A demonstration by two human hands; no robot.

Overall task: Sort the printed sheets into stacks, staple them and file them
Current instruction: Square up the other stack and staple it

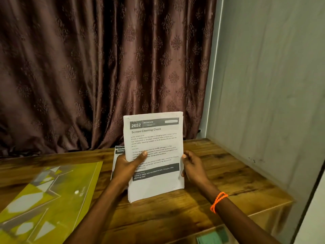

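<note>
both hands hold the sheets [154,155] upright at the centre of view, bottom edge on the counter [219,173]. left hand [127,165] has its grip around the 9 o'clock edge, thumb pressed across the print; right hand [192,165] pinches the 3 o'clock edge, an orange band [218,200] on its wrist. behind the left hand more sheets [119,151] peek out, mostly hidden. a yellow folder [44,199] lies flat at 8 o'clock. a green thing [213,237] sits at 5 o'clock, blurred. a brown curtain [105,67] hangs at 12 o'clock, a grey wall [272,85] at 2.
</note>
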